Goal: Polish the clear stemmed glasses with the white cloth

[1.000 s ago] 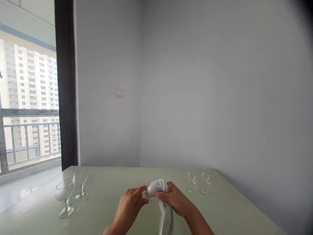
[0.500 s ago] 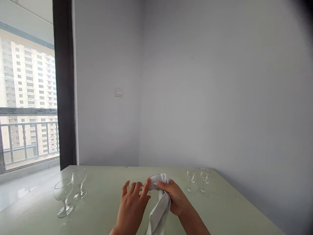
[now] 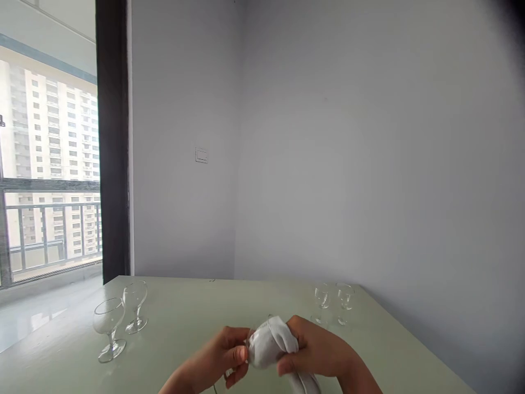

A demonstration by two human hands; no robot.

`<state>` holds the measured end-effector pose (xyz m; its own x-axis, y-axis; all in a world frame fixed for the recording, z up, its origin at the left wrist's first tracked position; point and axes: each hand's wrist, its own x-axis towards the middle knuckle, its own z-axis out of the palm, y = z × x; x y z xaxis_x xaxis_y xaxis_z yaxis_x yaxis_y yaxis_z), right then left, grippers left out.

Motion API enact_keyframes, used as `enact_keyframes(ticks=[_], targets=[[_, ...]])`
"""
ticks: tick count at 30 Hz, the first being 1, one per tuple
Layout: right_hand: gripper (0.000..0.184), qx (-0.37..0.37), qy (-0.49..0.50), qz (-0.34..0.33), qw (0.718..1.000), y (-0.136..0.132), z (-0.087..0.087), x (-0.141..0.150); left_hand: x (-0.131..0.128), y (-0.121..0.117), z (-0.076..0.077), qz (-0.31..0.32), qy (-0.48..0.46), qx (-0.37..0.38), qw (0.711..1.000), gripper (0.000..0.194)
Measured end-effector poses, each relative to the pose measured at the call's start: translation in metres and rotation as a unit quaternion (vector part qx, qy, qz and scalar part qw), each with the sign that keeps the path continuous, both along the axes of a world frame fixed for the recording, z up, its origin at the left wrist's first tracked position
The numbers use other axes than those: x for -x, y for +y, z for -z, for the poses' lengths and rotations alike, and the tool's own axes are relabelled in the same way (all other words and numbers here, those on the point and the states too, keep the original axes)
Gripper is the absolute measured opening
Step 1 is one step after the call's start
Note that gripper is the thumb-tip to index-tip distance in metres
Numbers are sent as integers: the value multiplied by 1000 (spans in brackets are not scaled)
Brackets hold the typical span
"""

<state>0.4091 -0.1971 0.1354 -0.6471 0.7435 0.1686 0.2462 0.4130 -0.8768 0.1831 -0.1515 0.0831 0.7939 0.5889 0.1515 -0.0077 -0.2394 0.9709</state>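
Low over the table's near part, my left hand (image 3: 223, 354) is closed around the stem end of a stemmed glass (image 3: 251, 354). The glass lies tilted on its side, its bowl toward the right. A white cloth (image 3: 283, 335) is bunched inside the bowl and folds over its rim. My right hand (image 3: 318, 347) grips this cloth at the bowl's mouth, with the thumb below. The cloth's loose end hangs under the right hand to the lower picture edge. My left fingers hide most of the stem.
On the left of the pale green table (image 3: 184, 306) stand two stemmed glasses, a nearer one (image 3: 110, 328) and a farther one (image 3: 135, 306). Two smaller glasses, one (image 3: 321, 298) beside the other (image 3: 345, 300), stand at the back right. Grey walls (image 3: 328, 164) border the table.
Both hands have come lower and nearer. My left hand's spread fingers have closed on the glass's stem end. The bowl with the cloth in it now shows plainly between the hands.
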Motion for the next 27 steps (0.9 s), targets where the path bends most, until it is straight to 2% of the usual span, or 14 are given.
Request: enact_keyframes(ticks=[4, 6, 7, 8, 10, 12, 13, 15, 17, 20, 23, 25, 27], targets=[[21, -42, -58, -51, 996, -14, -12, -8, -4, -2, 16, 74, -26, 136, 988, 57], [20, -42, -60, -58, 996, -17, -18, -14, -6, -1, 23, 79, -38, 165, 982, 59], [19, -41, -54, -41, 997, -18, -19, -17, -6, 0, 26, 84, -44, 177, 980, 59], [19, -38, -42, 4, 998, -17, -20, -20, -6, 2, 29, 92, -51, 191, 976, 59], [25, -44, 3, 153, 987, -13, -19, -26, -4, 7, 33, 120, -77, 237, 961, 60], [29, -69, 57, 288, 953, -9, -17, -27, -1, 13, 38, 153, -118, 281, 940, 59], [28, -87, 78, 318, 941, -8, -16, -24, 0, 16, 40, 162, -140, 293, 932, 57], [18, -119, 92, 290, 945, -10, -15, -15, 1, 20, 44, 172, -174, 308, 920, 52], [6, -132, 66, 202, 968, -15, -18, 0, 2, 21, 47, 174, -192, 315, 913, 48], [14, -92, -4, 80, 993, -25, -22, 19, 3, 21, 46, 180, -175, 309, 917, 46], [29, -48, -37, 62, 996, -26, -19, 27, 6, 17, 34, 148, -120, 272, 943, 48], [34, -41, -44, 74, 995, -22, -14, 25, 9, 13, 19, 98, -78, 211, 969, 47], [30, -31, -51, 77, 995, -17, -9, 21, 12, 8, 3, 42, -27, 128, 991, 45]])
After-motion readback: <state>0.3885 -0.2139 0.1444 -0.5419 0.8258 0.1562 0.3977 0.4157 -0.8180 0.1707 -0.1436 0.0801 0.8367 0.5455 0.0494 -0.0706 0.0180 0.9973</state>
